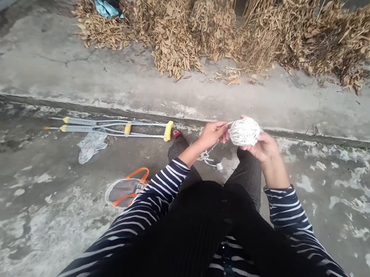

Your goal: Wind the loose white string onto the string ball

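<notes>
A white ball of cord [244, 131] is held up in front of my knees. My right hand [266, 149] is wrapped round its right side and underside, fingers closed on it. At its left edge my left hand [213, 134] pinches the strand of cord that runs off the ball. Below the left hand, loose white cord [205, 157] hangs or lies between my legs; which of the two I cannot tell. A small white coiled piece [219, 166] is at its lower end.
A crutch [114, 128] with yellow pads lies on the concrete at left, a clear plastic bag [91, 146] beside it. Nearer me is a grey bag [125, 192] with orange handles. Ahead, a raised concrete ledge [110, 84] carries dried plant bundles [180, 27] and a blue-black cloth [105, 4].
</notes>
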### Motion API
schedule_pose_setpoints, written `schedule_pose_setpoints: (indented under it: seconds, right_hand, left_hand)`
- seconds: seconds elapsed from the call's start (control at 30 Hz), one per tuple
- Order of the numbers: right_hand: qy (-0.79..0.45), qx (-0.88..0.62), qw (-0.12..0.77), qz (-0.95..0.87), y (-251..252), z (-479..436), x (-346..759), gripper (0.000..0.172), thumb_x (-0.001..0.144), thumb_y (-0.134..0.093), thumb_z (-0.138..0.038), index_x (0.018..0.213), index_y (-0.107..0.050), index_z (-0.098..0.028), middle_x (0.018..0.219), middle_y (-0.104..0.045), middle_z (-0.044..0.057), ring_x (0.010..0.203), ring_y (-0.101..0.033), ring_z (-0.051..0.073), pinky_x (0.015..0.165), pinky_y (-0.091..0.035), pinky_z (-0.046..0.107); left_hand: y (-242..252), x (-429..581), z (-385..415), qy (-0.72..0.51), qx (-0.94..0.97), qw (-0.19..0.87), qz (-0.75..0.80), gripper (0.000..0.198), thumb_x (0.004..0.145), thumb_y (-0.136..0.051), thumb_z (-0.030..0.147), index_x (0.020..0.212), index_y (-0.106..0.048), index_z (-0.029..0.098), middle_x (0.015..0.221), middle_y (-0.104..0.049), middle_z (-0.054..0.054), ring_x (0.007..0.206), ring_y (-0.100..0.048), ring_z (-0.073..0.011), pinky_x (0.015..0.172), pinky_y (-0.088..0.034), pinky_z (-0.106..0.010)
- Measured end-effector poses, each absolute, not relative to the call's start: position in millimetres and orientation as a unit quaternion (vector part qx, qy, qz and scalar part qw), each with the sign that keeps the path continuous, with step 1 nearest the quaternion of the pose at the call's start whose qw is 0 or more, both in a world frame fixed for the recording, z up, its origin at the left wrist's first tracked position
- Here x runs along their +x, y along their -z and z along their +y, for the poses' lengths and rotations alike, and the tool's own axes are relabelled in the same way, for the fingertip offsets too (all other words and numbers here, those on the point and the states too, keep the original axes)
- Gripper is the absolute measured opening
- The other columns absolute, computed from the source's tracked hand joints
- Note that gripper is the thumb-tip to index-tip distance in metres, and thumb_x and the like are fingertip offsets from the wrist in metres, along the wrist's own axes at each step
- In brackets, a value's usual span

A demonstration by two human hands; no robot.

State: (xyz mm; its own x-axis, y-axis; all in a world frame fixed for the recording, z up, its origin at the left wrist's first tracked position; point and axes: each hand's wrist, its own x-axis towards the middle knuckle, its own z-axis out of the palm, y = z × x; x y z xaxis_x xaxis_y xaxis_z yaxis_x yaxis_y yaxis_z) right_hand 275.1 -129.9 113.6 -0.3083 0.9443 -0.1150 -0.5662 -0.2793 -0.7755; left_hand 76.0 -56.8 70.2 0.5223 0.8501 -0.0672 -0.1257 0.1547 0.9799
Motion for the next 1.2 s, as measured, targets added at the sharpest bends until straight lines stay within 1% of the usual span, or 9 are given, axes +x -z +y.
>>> schedule_pose_setpoints:
  seconds: [0.1,0.27,0.53,0.67,0.73,0.87,0.97,1.07,1.2]
  right_hand:
    - [-0.756,-0.266,0.505,-0.321,-101.2,-143.9,273.2,0.094,0.068,-0.073,-0.020,0.157,-0.045,-0.026,0.133,-0.071,0.007,0.068,-0.070,0.012,0.053,-0.064,0.026]
    - [-0.774,-0.246,0.481,-0.331,-91.5,-162.2,269.1,0.094,0.068,-0.072,-0.021,0.158,-0.046,-0.025,0.138,-0.068,0.011,0.073,-0.071,0.016,0.049,-0.061,0.026]
    - [-0.740,-0.272,0.521,-0.328,-102.9,-167.2,272.3,0.080,0.064,-0.075,-0.021,0.143,-0.058,-0.024,0.123,-0.072,0.007,0.070,-0.069,0.016,0.047,-0.059,0.025]
    - [-0.719,-0.308,0.536,-0.317,-105.3,-169.9,278.2,0.083,0.060,-0.076,-0.023,0.141,-0.061,-0.024,0.122,-0.074,0.007,0.071,-0.069,0.017,0.049,-0.058,0.026]
    - [-0.702,-0.332,0.552,-0.304,-102.9,-173.9,280.4,0.088,0.054,-0.076,-0.020,0.141,-0.063,-0.023,0.119,-0.076,0.006,0.084,-0.072,0.020,0.064,-0.065,0.029]
    - [-0.682,-0.366,0.572,-0.271,-97.9,-180.8,283.3,0.088,0.046,-0.076,-0.015,0.134,-0.067,-0.024,0.118,-0.077,0.005,0.106,-0.073,0.022,0.094,-0.064,0.033]
    - [-0.676,-0.383,0.570,-0.266,-96.0,-181.8,283.9,0.087,0.045,-0.078,-0.019,0.131,-0.067,-0.025,0.117,-0.076,0.006,0.104,-0.073,0.024,0.093,-0.064,0.037]
    - [-0.670,-0.399,0.568,-0.265,-94.8,-181.1,283.5,0.086,0.044,-0.077,-0.021,0.129,-0.068,-0.024,0.118,-0.076,0.008,0.106,-0.072,0.027,0.098,-0.064,0.043]
    - [-0.675,-0.391,0.566,-0.264,-91.0,-181.7,283.2,0.080,0.045,-0.077,-0.023,0.125,-0.071,-0.023,0.119,-0.076,0.008,0.105,-0.073,0.027,0.100,-0.063,0.045]
  left_hand:
    - [-62.5,71.9,-54.8,-0.357,0.558,0.662,0.349,0.031,0.097,-0.072,0.044,0.094,-0.074,0.013,0.062,-0.068,0.001,0.049,-0.061,-0.0108,0.050,-0.048,-0.021]
    - [-61.7,71.1,-51.9,-0.349,0.596,0.630,0.356,0.018,0.094,-0.067,0.026,0.087,-0.076,0.012,0.102,-0.080,-0.009,0.073,-0.071,-0.0125,0.058,-0.053,-0.019]
    - [-70.4,84.8,-53.1,-0.300,0.589,0.676,0.326,0.018,0.096,-0.061,0.013,0.103,-0.077,0.012,0.079,-0.075,-0.004,0.067,-0.067,-0.0109,0.060,-0.056,-0.020]
    - [-73.3,74.7,-60.1,-0.224,0.576,0.730,0.292,0.016,0.092,-0.063,0.013,0.083,-0.076,0.010,0.095,-0.079,-0.010,0.078,-0.072,-0.0133,0.068,-0.062,-0.026]
    - [-76.6,64.9,-63.2,-0.216,0.562,0.744,0.290,0.019,0.090,-0.064,0.011,0.074,-0.074,0.010,0.098,-0.080,-0.011,0.082,-0.073,-0.0138,0.076,-0.063,-0.029]
    - [-87.2,48.4,-67.5,-0.202,0.542,0.772,0.264,0.016,0.093,-0.070,0.022,0.088,-0.080,0.010,0.090,-0.079,-0.012,0.080,-0.075,-0.0159,0.081,-0.062,-0.033]
    - [-92.2,45.9,-71.1,-0.171,0.549,0.782,0.240,0.029,0.094,-0.077,0.039,0.102,-0.080,0.011,0.072,-0.074,-0.006,0.065,-0.070,-0.0142,0.068,-0.058,-0.029]
    - [-91.8,47.5,-74.9,-0.167,0.562,0.772,0.245,0.034,0.089,-0.083,0.045,0.093,-0.080,0.012,0.054,-0.063,0.000,0.050,-0.058,-0.0093,0.058,-0.049,-0.023]
    - [-88.8,45.0,-76.5,-0.190,0.519,0.797,0.241,0.043,0.088,-0.082,0.055,0.082,-0.074,0.013,0.067,-0.071,-0.005,0.062,-0.067,-0.0127,0.059,-0.052,-0.024]
